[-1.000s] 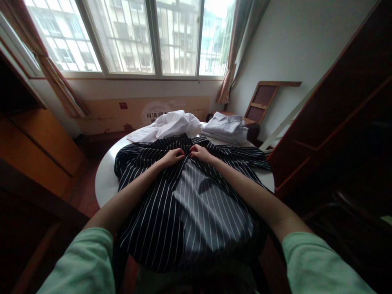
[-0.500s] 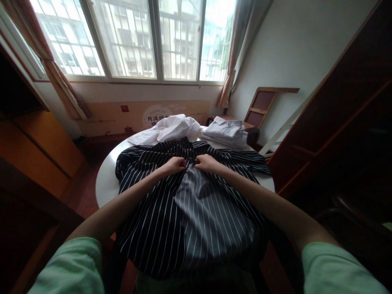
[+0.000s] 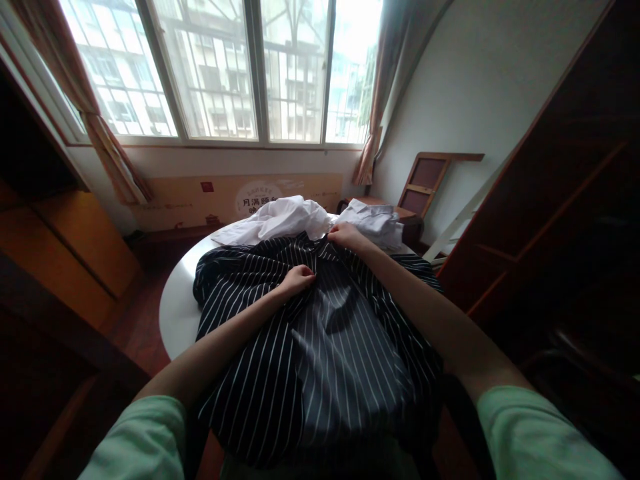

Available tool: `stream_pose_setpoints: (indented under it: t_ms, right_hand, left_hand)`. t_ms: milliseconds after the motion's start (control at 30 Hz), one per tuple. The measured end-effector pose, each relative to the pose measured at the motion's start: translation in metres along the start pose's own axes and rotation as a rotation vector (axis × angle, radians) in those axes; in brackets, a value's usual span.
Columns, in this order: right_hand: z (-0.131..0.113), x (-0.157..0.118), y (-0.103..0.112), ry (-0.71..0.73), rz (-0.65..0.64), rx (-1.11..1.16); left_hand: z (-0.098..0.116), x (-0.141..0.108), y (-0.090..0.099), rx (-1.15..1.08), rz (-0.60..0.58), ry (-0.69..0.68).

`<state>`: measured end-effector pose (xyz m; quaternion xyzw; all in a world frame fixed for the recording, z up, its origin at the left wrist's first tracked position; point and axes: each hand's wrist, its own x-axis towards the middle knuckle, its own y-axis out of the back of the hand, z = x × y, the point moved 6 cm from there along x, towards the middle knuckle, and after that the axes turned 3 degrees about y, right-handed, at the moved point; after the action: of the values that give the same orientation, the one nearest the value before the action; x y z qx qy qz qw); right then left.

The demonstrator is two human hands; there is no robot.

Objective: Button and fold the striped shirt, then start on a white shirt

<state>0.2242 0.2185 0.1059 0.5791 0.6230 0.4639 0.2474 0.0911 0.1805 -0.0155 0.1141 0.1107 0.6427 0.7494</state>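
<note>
A black shirt with white stripes point(image 3: 250, 347) lies spread over a round white table point(image 3: 175, 300), its lower part hanging over the near edge. The front is parted, showing the greyer inner side of the cloth. My left hand point(image 3: 299, 279) is closed on the left front edge, partway down the opening. Farther up, near the collar, my right hand point(image 3: 345, 235) pinches the right front edge. The fingertips of both hands are partly hidden.
Behind the striped shirt lie a crumpled white garment point(image 3: 280, 220) and a folded white shirt point(image 3: 373, 220). A wooden chair point(image 3: 423, 183) stands beyond the table at the right. A tall dark wooden door or cabinet point(image 3: 530, 220) rises on the right side.
My right hand has moved up and away along the shirt's front edge towards the collar. My left hand has shifted slightly right and nearer. The right front is parted wider.
</note>
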Motion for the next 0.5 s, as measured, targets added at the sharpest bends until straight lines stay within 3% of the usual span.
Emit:
stream_pose_setpoints:
  t_ms: [100, 200, 233, 300, 400, 500]
  right_hand:
    - [-0.023, -0.011, -0.002, 0.093, 0.095, -0.13]
    - [-0.035, -0.035, -0.039, 0.156, -0.084, -0.314]
    - [-0.034, -0.044, -0.052, 0.154, -0.151, -0.351]
    - [-0.029, -0.056, -0.069, 0.16, -0.16, -0.37]
    - [-0.014, -0.061, -0.079, 0.178, -0.093, -0.287]
    - [0.004, -0.059, -0.085, 0.158, -0.106, -0.133]
  left_hand:
    - [-0.003, 0.001, 0.001, -0.071, 0.016, 0.033]
    - [-0.006, 0.002, 0.002, -0.115, 0.023, 0.036]
    - [-0.006, 0.002, 0.003, -0.12, 0.025, 0.023]
    - [-0.006, 0.001, 0.003, -0.121, 0.035, -0.011]
    - [-0.006, -0.002, 0.002, -0.114, 0.04, -0.041]
    - [-0.006, -0.003, 0.003, -0.129, 0.053, -0.022]
